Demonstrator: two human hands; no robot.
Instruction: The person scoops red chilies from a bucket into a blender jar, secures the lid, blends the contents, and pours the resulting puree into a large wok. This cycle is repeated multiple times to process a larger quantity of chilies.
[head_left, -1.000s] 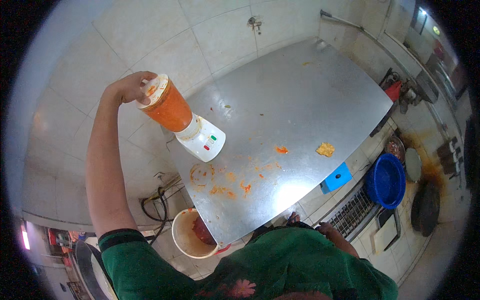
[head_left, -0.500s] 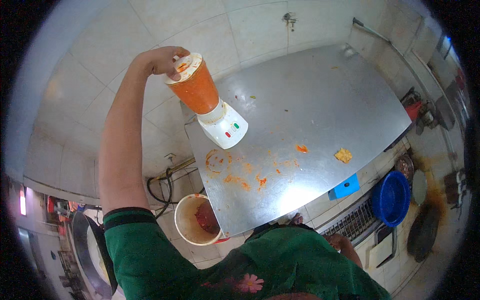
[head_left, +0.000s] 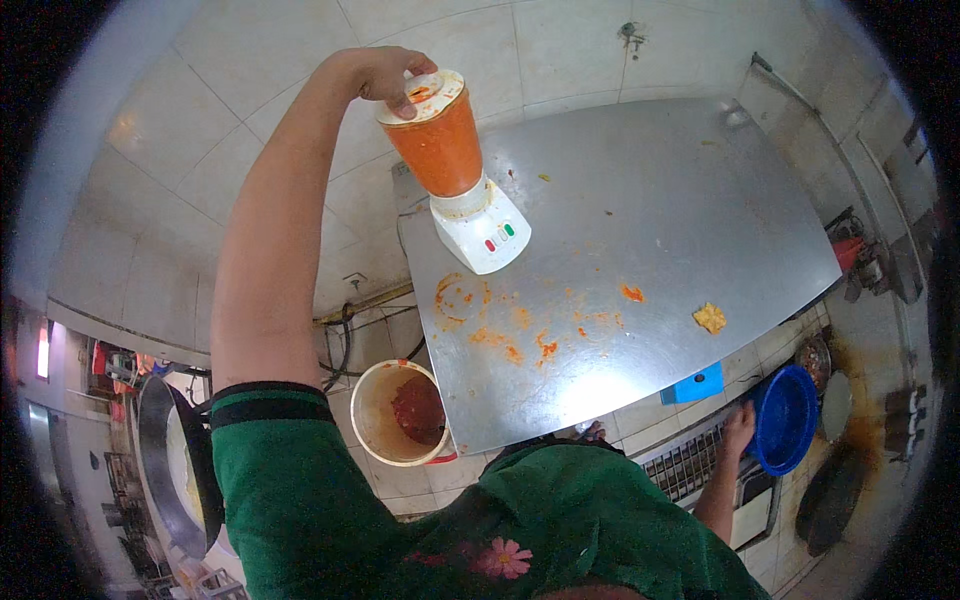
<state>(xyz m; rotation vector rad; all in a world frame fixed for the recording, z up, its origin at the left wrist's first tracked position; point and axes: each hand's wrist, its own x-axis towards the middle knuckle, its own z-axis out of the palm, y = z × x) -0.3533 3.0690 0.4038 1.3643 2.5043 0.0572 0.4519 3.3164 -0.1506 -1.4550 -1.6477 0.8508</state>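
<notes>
Tiled wall (head_left: 565, 50) runs along the far side, w/ a metal worktop (head_left: 650, 190) below it. Person wears a green top (head_left: 570, 520). Big dark pan (head_left: 155, 470) at far L. Blender (head_left: 438, 150) is on the worktop, nr its L end: white base, jar w/ orange contents up to nr the top. Jar leans L in this view; can't tell if that's the lens or a real tilt. Blue basin (head_left: 800, 410) down on the R, nr a floor grate (head_left: 688, 468). Pale bucket (head_left: 370, 410) sits lower, just beside the worktop's nr L corner, w/ dark red stuff (head_left: 417, 410) inside. Bright blue box (head_left: 697, 384) shows just past the worktop's nr edge.

L hand (head_left: 388, 75) is up top, fingers clamped on the blender's white lid (head_left: 450, 90), thumb on the nr side; orange bits on the lid too. R hand (head_left: 738, 430) hangs nr the basin's L rim; can't tell if its fingers are apart or together. Orange smears (head_left: 515, 345) incl. a ring mark, on the worktop in front of the base; yellow piece (head_left: 710, 318) well R of them. Smallest: red button (head_left: 490, 245) & green button (head_left: 510, 230) on the base.
</notes>
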